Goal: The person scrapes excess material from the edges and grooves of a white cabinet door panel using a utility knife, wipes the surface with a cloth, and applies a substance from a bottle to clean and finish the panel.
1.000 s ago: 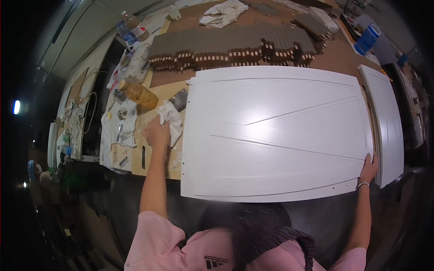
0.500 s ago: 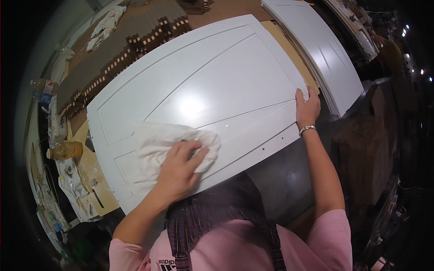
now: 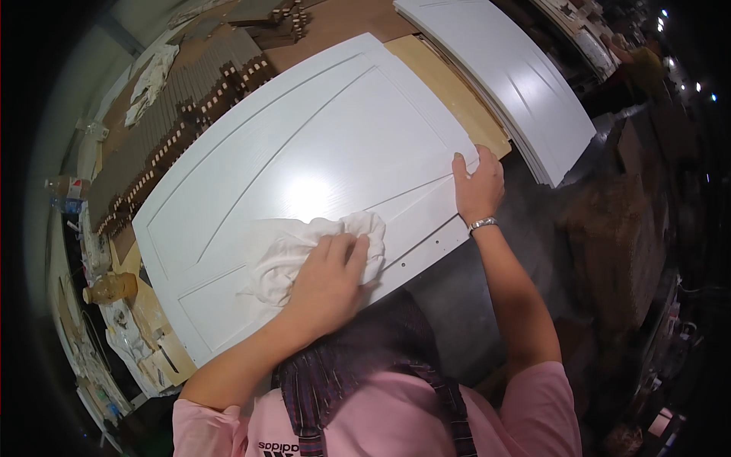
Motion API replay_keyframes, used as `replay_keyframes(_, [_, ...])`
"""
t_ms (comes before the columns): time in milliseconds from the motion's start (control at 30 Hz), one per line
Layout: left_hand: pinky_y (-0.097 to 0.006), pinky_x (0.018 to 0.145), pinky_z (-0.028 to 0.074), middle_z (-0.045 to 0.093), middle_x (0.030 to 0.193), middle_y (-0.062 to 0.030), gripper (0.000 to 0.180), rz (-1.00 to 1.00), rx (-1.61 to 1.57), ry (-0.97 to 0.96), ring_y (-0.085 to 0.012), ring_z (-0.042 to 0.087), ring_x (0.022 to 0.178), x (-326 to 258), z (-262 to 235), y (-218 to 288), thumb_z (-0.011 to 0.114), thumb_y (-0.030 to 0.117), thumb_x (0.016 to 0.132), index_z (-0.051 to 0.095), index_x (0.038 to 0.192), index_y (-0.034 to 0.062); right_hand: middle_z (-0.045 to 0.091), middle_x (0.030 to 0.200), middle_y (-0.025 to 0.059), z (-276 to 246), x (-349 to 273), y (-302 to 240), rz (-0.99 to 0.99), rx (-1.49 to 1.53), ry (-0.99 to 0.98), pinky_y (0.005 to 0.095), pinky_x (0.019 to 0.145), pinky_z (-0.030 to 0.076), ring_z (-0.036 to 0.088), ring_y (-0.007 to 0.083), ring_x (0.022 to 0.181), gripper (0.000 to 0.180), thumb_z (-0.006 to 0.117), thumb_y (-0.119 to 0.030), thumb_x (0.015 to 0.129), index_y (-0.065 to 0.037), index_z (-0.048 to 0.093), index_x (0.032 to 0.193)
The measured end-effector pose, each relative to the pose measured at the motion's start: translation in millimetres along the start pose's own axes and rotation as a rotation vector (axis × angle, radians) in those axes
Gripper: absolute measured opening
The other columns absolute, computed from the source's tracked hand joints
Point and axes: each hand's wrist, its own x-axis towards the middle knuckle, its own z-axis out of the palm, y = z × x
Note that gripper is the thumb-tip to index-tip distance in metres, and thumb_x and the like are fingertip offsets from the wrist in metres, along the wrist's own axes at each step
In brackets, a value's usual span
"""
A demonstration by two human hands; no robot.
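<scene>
In front of me lies a large white panel (image 3: 304, 129), like a cabinet door, with curved and straight grooves in its face. Small holes show along its near edge. My left hand (image 3: 333, 278) presses a crumpled white cloth (image 3: 282, 255) onto the panel's near left part, fingers bunched over it. My right hand (image 3: 481, 186) grips the panel's right edge, thumb and fingers around it, with a bracelet at the wrist. The fingers beneath the edge are partly hidden.
More white panels (image 3: 510, 84) are stacked at the far right. Rows of grooved brown pieces (image 3: 183, 114) lie at the far left, with another white cloth (image 3: 152, 80) on them. A bottle of yellowish liquid (image 3: 112, 288) and a clear bottle (image 3: 67, 190) stand at left. Another person (image 3: 640, 72) is at far right.
My left hand has slid the cloth to the right over the panel, bunching it more. The panel and my right hand appear shifted left in view.
</scene>
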Motion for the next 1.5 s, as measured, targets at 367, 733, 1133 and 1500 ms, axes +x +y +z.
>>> replay_keyframes(367, [-0.039, 0.072, 0.051, 0.059, 0.098, -0.0136, 0.057, 0.03, -0.1, 0.041, -0.0306, 0.06, 0.089, 2.3, -1.9, -28.4, 0.069, -0.004, 0.068, 0.064, 0.124, 0.0046, 0.063, 0.113, 0.0192, 1.0, 7.7, 0.4, -0.018, 0.015, -0.024, 0.048, 0.091, 0.049, 0.057, 0.0388, 0.11, 0.045, 0.067, -0.033, 0.088, 0.001, 0.061, 0.117])
replay_keyframes(733, [-0.049, 0.102, 0.044, 0.059, 0.131, -0.0141, 0.047, 0.319, 0.005, 0.298, -0.0337, 0.057, 0.116, 132.1, 30.5, -2.4, 0.071, 0.008, 0.079, 0.063, 0.126, 0.009, 0.062, 0.111, 0.0188, 0.8, 4.0, 3.2, -0.02, 0.066, -0.027, 0.049, 0.091, 0.048, 0.056, 0.0389, 0.109, 0.045, 0.068, -0.032, 0.086, 0.001, 0.06, 0.116])
replay_keyframes(1133, [-0.043, 0.098, 0.049, 0.055, 0.137, -0.0165, 0.057, 0.315, 0.082, 0.194, -0.0352, 0.054, 0.117, 132.6, 21.4, -27.0, 0.077, 0.006, 0.073, 0.06, 0.127, -0.0001, 0.061, 0.108, 0.0186, 3.6, 4.1, -1.1, -0.021, 0.095, -0.031, 0.0481, 0.092, 0.047, 0.055, 0.0381, 0.107, 0.044, 0.067, -0.032, 0.086, 0.0, 0.06, 0.115])
replay_keyframes(1500, [-0.04, 0.093, 0.049, 0.058, 0.133, -0.0146, 0.05, 0.303, -0.055, 0.203, -0.0325, 0.055, 0.105, 121.9, 28.7, -26.3, 0.058, -0.001, 0.075, 0.064, 0.125, -0.0005, 0.064, 0.11, 0.0181, 8.0, 1.6, -13.3, -0.032, 0.095, -0.036, 0.0481, 0.09, 0.048, 0.057, 0.0383, 0.109, 0.043, 0.07, -0.028, 0.086, 0.001, 0.06, 0.116])
